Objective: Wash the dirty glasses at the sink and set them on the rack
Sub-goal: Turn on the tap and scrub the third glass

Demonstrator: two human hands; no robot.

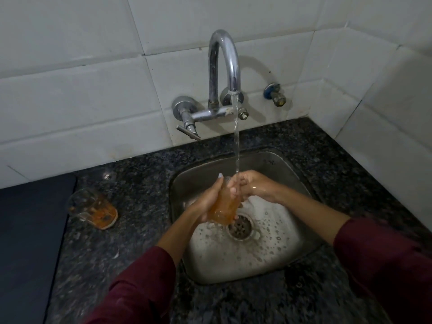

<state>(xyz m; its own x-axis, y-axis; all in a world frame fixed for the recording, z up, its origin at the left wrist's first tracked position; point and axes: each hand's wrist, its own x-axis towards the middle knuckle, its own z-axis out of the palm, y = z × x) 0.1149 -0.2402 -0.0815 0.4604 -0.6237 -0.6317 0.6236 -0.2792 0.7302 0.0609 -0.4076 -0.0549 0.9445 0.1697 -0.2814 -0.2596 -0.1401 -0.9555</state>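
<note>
Two red sleeves reach over the sink. Left hand wraps the orange-stained glass under running water; right hand fingers rub its rim. Rinsing now. Next, tip it out. Another dirty glass waits left of the grip.

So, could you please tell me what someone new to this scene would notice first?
Probably the stream of water falling from the curved tap onto an orange-stained glass held over the sink. The left hand grips the glass while the right hand works at its rim. Next, a second dirty glass stands on the dark counter, left of the sink.
</note>
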